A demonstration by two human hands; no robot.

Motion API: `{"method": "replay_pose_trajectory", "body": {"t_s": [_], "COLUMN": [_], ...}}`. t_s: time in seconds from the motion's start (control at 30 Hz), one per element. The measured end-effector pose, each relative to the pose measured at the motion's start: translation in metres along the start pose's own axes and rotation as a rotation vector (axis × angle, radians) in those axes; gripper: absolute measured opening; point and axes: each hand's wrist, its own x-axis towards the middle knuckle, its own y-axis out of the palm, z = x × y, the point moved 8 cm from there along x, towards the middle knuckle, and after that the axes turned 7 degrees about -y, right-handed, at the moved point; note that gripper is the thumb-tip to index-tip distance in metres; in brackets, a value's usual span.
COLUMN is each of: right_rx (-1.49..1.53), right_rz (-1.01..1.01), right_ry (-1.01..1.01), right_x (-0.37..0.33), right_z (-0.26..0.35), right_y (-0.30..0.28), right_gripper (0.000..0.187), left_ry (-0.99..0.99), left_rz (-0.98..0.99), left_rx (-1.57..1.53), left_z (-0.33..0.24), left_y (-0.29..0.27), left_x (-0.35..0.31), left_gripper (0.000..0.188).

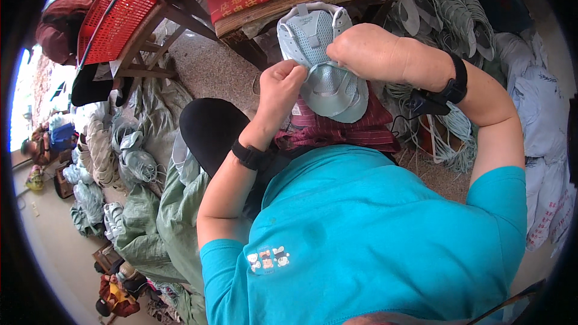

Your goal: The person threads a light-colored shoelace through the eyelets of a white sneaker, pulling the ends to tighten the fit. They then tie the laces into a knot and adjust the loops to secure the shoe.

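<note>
A pale blue-grey shoe upper with a mesh tongue lies over my lap, its rounded toe toward me and its collar toward the bench. A light shoelace crosses it between my hands. At the left edge of the upper, my left hand is closed with thumb and forefinger pinched on the lace. My right hand is closed in a fist at the opposite edge, at the other side of the lace; its fingertips are partly hidden. Under the upper is a maroon striped cloth.
A wooden bench with a red printed cloth stands just beyond the upper. Stacked uppers and hanging laces are at the right. A red basket, green sacks and other people are at the left.
</note>
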Motion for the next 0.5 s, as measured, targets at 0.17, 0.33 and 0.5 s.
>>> {"method": "replay_pose_trajectory", "body": {"t_s": [0.17, 0.33, 0.5], "right_rx": [-0.034, 0.015, 0.011], "right_rz": [-0.188, -0.247, 0.003], "right_ry": [-0.04, -0.143, -0.138], "right_x": [-0.007, -0.008, 0.01], "right_z": [-0.002, -0.006, -0.013], "right_y": [-0.014, -0.02, -0.01], "right_gripper": [0.025, 0.045, 0.042], "left_ry": [0.673, 0.709, 0.707], "left_rz": [-0.154, -0.117, 0.127], "left_rx": [0.79, 1.196, 1.256], "left_z": [-0.053, -0.087, -0.092], "left_y": [0.017, 0.021, 0.023], "left_x": [-0.023, -0.035, -0.012], "left_gripper": [0.01, 0.029, 0.045]}}
